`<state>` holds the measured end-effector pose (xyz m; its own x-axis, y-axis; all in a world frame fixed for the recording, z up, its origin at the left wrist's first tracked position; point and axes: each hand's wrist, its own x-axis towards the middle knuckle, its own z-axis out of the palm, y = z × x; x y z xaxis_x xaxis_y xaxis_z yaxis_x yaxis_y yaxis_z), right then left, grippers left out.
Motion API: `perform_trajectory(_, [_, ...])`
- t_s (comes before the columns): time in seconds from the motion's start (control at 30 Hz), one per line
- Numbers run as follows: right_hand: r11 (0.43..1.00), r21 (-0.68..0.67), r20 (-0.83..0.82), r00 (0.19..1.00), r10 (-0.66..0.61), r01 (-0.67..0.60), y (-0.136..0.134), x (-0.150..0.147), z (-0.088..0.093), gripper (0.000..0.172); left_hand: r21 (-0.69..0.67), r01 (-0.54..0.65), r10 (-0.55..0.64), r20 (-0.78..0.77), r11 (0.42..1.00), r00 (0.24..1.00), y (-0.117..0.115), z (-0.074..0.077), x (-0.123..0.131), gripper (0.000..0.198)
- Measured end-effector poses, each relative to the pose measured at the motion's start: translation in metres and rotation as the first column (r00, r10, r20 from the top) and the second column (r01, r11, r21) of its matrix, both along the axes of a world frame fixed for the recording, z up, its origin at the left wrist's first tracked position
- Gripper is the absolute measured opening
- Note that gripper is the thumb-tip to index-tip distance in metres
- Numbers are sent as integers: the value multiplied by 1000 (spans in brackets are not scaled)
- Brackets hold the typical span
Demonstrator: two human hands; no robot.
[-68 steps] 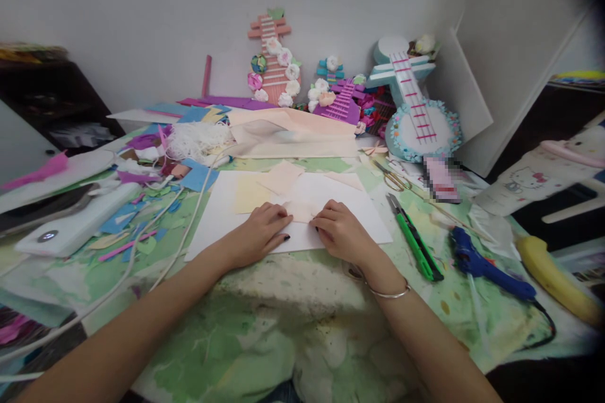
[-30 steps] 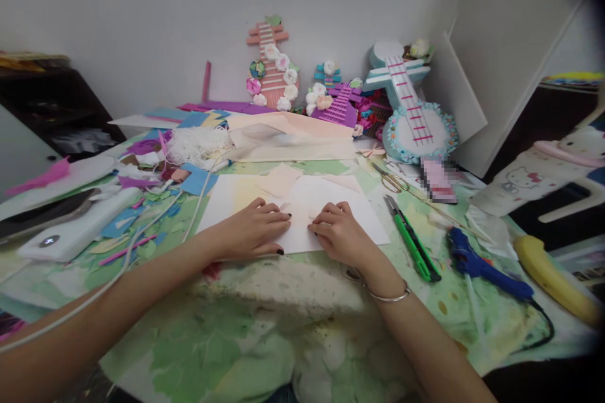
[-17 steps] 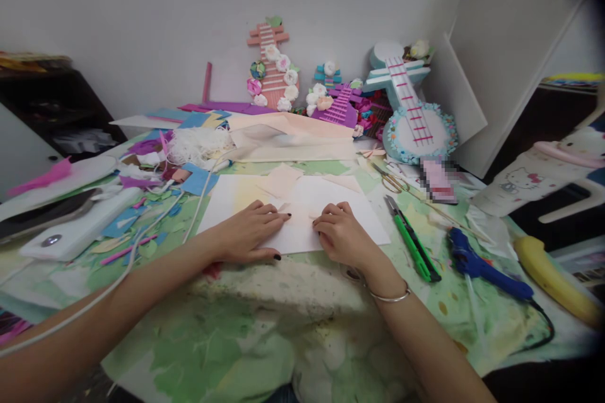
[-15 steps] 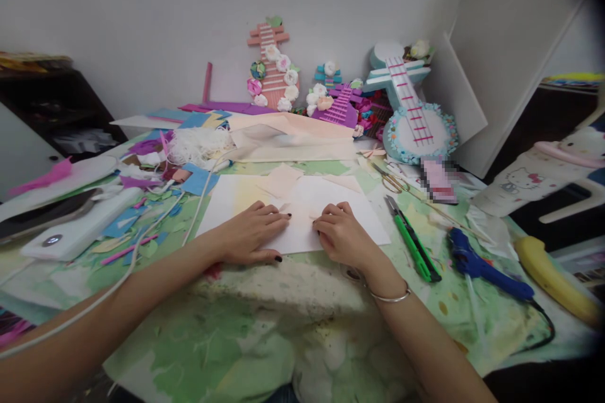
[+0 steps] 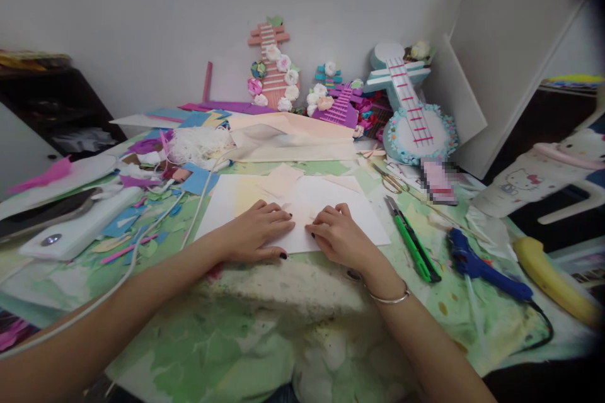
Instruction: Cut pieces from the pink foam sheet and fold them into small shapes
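My left hand (image 5: 258, 231) lies flat on a white sheet (image 5: 368, 217), fingers stretched out and thumb apart near its front edge. Facing it, my right hand (image 5: 341, 234) is closed in a pinch low over the same sheet. Whatever its fingertips hold is too small and pale to make out; a faint peach patch shows between the two hands. Beyond my fingers, pale peach paper pieces (image 5: 282, 180) rest on the sheet, one of them (image 5: 341, 182) near its back right corner. A pale yellow area (image 5: 246, 195) shows on the left part of the sheet.
Right of the sheet lie a green box cutter (image 5: 413, 242), scissors (image 5: 391, 179), a blue glue gun (image 5: 482, 266) and a banana (image 5: 553, 277). Paper scraps, a white cable (image 5: 203, 198) and a power bank (image 5: 80, 227) are left. Peach paper (image 5: 293, 138) and decorated instrument models (image 5: 416, 119) stand behind.
My right hand has shifted slightly left, its fingertips nearer my left hand. My left hand has slid slightly to the right and stays flat on the sheet.
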<state>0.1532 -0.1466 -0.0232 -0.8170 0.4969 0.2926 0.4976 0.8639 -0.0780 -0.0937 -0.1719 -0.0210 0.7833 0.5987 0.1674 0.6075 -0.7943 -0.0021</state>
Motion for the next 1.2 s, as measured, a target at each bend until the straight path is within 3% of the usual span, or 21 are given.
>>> perform_trajectory(0.2, [1000,-26,-37,999,-2,1,1,3,0,21,-56,-17,19,27,998,999,-1,-1,-5,43])
perform_trajectory(0.6, [999,-37,-47,999,-25,23,2,4,-2,16,-111,-87,91,31,990,995,-2,-8,-11,60])
perform_trajectory(0.83, [988,83,-125,985,-120,131,6,5,-4,15,-91,-159,166,76,983,983,-14,-9,-2,45])
perform_trajectory(0.93, [982,91,-223,964,-144,167,7,4,-7,20,-64,-289,296,160,955,942,-26,-15,15,44])
perform_trajectory(1.03, [994,18,-285,954,-97,107,7,4,-10,30,-80,-398,401,327,914,856,-41,-19,39,49])
perform_trajectory(1.2, [993,-85,-323,941,-104,81,6,3,-12,30,-136,-186,230,602,973,765,-55,-13,58,26])
